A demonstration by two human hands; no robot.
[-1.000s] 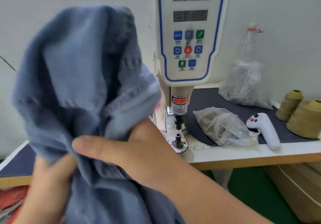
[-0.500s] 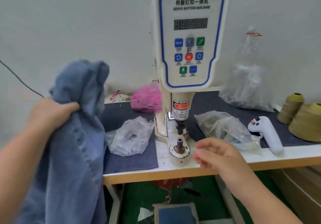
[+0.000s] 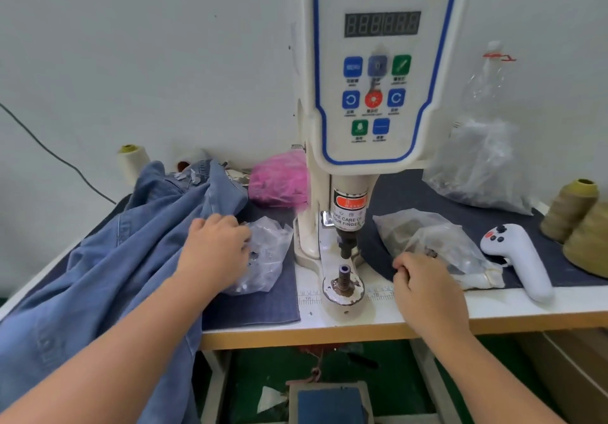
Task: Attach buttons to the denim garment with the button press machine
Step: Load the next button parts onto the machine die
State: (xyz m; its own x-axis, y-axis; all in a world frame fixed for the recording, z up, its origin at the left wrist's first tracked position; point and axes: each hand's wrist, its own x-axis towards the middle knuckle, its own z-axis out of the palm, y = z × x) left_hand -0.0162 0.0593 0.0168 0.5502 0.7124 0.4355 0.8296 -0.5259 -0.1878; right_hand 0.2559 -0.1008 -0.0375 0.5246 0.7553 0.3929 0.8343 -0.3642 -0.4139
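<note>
The blue denim garment [image 3: 108, 259] lies spread over the left part of the table and hangs over its front edge. The servo button machine [image 3: 378, 71] stands in the middle, its lower die post [image 3: 343, 277] bare under the punch [image 3: 346, 242]. My left hand [image 3: 215, 247] rests at the garment's right edge with bent fingers dipping into a clear bag of small parts [image 3: 266, 255]. My right hand [image 3: 426, 287] is right of the die, its curled fingers at the mouth of another clear bag [image 3: 427, 236]. Both sets of fingertips are hidden.
A pink bag [image 3: 279, 180] sits behind the left bag. A white handheld controller [image 3: 519, 259], olive thread cones [image 3: 572, 209] and a large clear bag [image 3: 480, 163] fill the right side. A white cone [image 3: 131, 163] stands at the back left. A foot pedal [image 3: 329, 400] lies below.
The garment went from held up in front of me to lying on the table's left side. My left hand let it go and moved to the left bag; my right hand moved to the right bag.
</note>
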